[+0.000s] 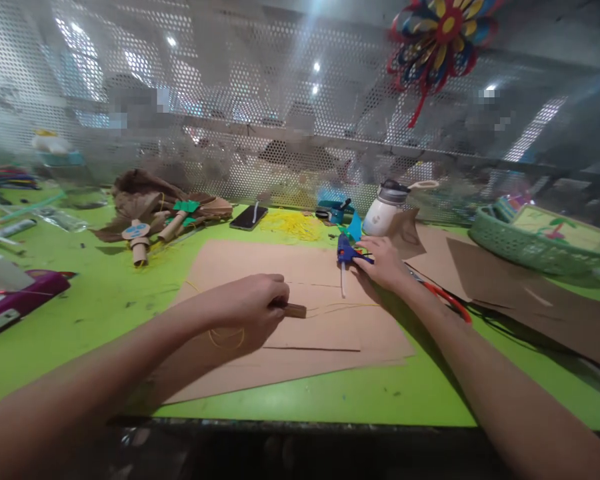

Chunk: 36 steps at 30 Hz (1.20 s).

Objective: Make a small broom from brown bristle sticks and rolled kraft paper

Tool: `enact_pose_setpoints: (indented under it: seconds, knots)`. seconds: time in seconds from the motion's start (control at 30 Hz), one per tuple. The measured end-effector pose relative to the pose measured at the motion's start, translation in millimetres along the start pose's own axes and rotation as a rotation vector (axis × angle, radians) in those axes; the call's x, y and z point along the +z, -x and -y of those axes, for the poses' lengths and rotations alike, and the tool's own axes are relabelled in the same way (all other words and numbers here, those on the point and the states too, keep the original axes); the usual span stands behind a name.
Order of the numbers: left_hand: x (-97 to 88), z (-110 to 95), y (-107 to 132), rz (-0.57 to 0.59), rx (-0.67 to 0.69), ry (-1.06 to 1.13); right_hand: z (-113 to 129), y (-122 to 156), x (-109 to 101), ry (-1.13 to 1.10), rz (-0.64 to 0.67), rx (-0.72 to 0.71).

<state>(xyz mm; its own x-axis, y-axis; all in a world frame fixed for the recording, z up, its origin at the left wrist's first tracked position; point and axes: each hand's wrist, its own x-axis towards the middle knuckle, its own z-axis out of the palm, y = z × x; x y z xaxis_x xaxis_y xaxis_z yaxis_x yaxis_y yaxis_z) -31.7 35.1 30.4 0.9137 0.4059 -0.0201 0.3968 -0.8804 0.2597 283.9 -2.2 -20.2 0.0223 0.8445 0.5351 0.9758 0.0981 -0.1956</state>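
My left hand (pixel 265 300) is closed on a small brown cardboard piece (pixel 296 311), whose end sticks out to the right. A thin yellow string (pixel 330 307) trails from it, and a loop of the same string lies below the hand. Farther forward, my right hand (pixel 383 261) grips the handle of a blue hot glue gun (pixel 347 251), with a pale glue stick (pixel 343 280) projecting from its rear. Under both hands lie flat brown cardboard sheets (pixel 220 260).
Paper-craft figures (pixel 140 233), a phone (pixel 249 217) and yellow shreds (pixel 293 225) are behind. A white bottle (pixel 385 208) and green basket (pixel 510 243) stand right. Scissors with red handles (pixel 450 300) lie beside my right forearm. A purple power strip (pixel 30 297) is left.
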Motion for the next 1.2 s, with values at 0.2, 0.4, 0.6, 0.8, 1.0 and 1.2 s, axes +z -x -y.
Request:
enact_pose_setpoints:
  seconds: [0.2, 0.4, 0.6, 0.8, 1.0, 1.2]
  knots:
    - [4.4, 3.6, 17.9, -0.072, -0.046, -0.002, 67.6, 16.7, -26.4, -0.184, 0.034, -0.194]
    - [10.9, 4.3, 41.9, -0.143, -0.097, 0.065, 119.1, 45.0, -45.1, -0.265, 0.365, -0.437]
    - [18.7, 1.0, 52.8, -0.210, -0.083, 0.097, 126.1, 65.5, -34.4, -0.219, 0.408, -0.375]
    - [19.7, -0.7, 41.3, -0.199, -0.014, -0.037, 124.1, 68.6, -28.5, -0.206, 0.396, -0.318]
    - [13.4, -2.9, 30.5, -0.159, -0.008, -0.147, 130.0, 61.3, -36.9, -0.193, 0.452, -0.355]
    - [14.6, 2.7, 25.6, -0.162, -0.049, -0.071, 87.2, 24.0, -35.4, -0.055, 0.230, -0.140]
